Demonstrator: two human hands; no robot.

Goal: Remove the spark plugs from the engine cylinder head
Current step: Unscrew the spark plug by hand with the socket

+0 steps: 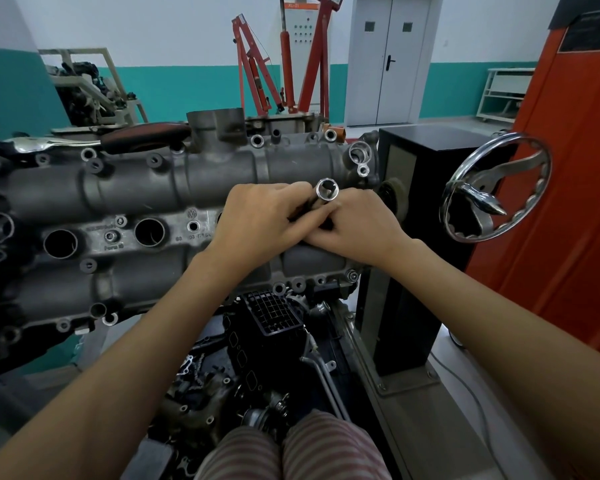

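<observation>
From the head camera, both hands meet over the right end of the cylinder head, which lies long from left to right across the stand. The left hand curls its fingers round the lower part of a spark plug socket, and the right hand closes on the same tool from the right, fingertips pressed in against the left hand. The socket's open, shiny mouth points up and slightly far, so its long axis runs down and near, into the gap between the two palms. Whether a plug sits inside it I cannot tell; the mouth shows only dark.

Three open plug wells line up left of the hands along the middle of the head, all looking empty. The fourth well would lie directly under the hands and is hidden. The left hand is nearer the open wells. A ratchet handle rests on the far edge, at left. A handwheel stands at right.
</observation>
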